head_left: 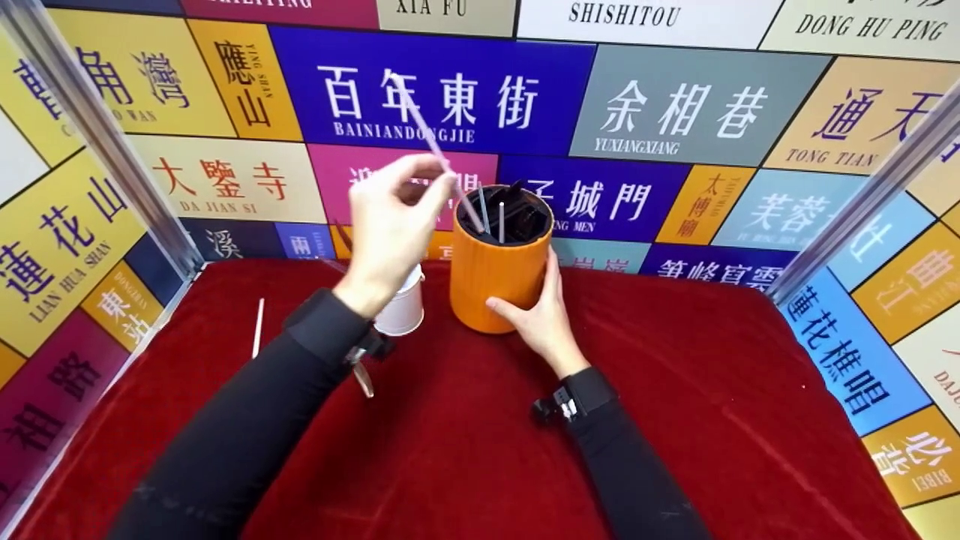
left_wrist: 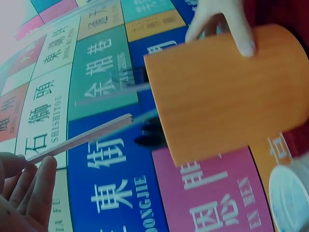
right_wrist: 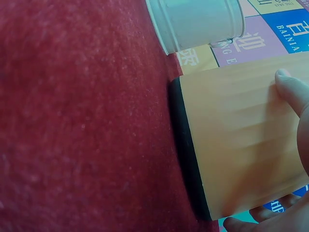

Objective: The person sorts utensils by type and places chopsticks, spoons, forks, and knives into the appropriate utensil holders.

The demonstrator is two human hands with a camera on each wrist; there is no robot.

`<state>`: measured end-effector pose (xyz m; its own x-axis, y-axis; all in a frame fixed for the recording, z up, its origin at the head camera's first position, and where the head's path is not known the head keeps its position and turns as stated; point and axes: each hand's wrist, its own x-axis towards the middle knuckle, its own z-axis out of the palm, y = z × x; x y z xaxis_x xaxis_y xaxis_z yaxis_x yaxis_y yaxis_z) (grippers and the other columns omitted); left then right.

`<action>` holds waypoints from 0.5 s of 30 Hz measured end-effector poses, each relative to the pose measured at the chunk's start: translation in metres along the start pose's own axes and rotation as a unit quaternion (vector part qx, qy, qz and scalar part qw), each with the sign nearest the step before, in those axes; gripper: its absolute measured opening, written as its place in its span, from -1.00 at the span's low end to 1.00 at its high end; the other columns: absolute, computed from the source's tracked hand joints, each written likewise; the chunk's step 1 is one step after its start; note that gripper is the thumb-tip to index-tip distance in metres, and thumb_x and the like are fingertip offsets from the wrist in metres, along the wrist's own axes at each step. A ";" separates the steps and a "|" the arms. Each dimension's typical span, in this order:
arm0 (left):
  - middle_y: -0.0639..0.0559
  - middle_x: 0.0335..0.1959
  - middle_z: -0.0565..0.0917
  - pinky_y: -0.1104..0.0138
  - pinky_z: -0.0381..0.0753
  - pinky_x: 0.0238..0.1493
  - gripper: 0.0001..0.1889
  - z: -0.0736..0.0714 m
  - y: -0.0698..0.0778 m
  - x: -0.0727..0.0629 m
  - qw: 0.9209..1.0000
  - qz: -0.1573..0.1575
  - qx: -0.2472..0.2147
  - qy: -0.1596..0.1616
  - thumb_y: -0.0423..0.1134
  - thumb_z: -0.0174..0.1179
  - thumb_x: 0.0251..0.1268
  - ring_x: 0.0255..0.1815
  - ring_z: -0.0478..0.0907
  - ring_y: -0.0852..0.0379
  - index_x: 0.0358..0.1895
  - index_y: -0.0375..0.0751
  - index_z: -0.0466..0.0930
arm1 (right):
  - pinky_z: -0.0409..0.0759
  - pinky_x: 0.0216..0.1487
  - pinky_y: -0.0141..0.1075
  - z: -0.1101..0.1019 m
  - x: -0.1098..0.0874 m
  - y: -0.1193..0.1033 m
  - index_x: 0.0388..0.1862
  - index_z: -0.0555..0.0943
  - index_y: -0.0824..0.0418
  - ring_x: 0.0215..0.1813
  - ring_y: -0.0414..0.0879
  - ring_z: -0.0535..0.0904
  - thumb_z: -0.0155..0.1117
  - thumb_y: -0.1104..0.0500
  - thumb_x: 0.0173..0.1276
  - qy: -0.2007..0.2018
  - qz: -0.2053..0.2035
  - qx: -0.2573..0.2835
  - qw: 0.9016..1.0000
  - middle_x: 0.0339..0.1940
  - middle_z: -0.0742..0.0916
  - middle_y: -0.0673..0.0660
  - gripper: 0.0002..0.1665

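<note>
My left hand (head_left: 397, 217) pinches a long, thin pinkish straw-like stick (head_left: 420, 124) between thumb and fingers. Its upper part slants up to the left, and its lower end overlaps the mouth of an orange-brown cylindrical holder (head_left: 495, 281) in the head view. In the left wrist view that lower end (left_wrist: 126, 119) shows just outside the holder's rim. My right hand (head_left: 546, 319) grips the holder's right side, thumb across the front and fingers round the far side. Thin pale sticks (head_left: 502, 223) and a dark piece (head_left: 516, 189) poke out of the black interior.
A small white bucket (head_left: 401, 309) stands left of the holder, partly behind my left wrist. On the red cloth (head_left: 465, 442) lies a white stick (head_left: 259, 328) at the left. A pale, slim piece (head_left: 364, 381) shows below my left wrist. A printed sign wall (head_left: 697, 105) rises behind.
</note>
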<state>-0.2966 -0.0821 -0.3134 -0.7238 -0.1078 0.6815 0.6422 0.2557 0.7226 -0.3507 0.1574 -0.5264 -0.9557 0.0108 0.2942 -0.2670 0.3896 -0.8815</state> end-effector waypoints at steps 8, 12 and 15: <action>0.04 -0.13 0.90 0.33 0.85 -0.11 -0.89 0.026 -0.012 -0.005 1.000 -0.023 0.003 -0.020 -0.22 0.43 0.53 -0.26 0.86 0.14 -0.02 -0.10 0.86 | 0.16 0.84 -0.03 0.001 0.000 0.000 0.90 -0.17 -0.19 0.82 0.02 0.19 0.81 -0.27 0.11 0.001 -0.002 -0.004 1.000 0.88 0.15 0.15 0.66; 0.04 -0.15 0.91 0.34 0.84 -0.10 -0.90 0.034 -0.022 -0.010 0.999 -0.017 0.033 -0.026 -0.25 0.44 0.51 -0.23 0.86 0.13 -0.04 -0.12 0.86 | 0.16 0.84 -0.02 0.000 0.000 0.000 0.90 -0.18 -0.19 0.82 0.03 0.19 0.81 -0.28 0.11 0.001 -0.002 -0.007 1.000 0.88 0.14 0.17 0.66; 0.04 -0.16 0.91 0.33 0.84 -0.08 -0.90 0.037 -0.030 -0.013 0.998 -0.021 0.050 -0.034 -0.25 0.45 0.50 -0.21 0.85 0.16 -0.05 -0.12 0.87 | 0.16 0.84 -0.01 0.000 0.000 0.000 0.90 -0.19 -0.18 0.82 0.05 0.19 0.80 -0.29 0.12 0.000 -0.002 -0.009 1.000 0.88 0.13 0.18 0.67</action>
<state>-0.3162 -0.0527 -0.3483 -0.7673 -0.0564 0.6389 0.5848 0.3475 0.7330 -0.3510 0.1576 -0.5259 -0.9548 0.0100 0.2970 -0.2674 0.4069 -0.8735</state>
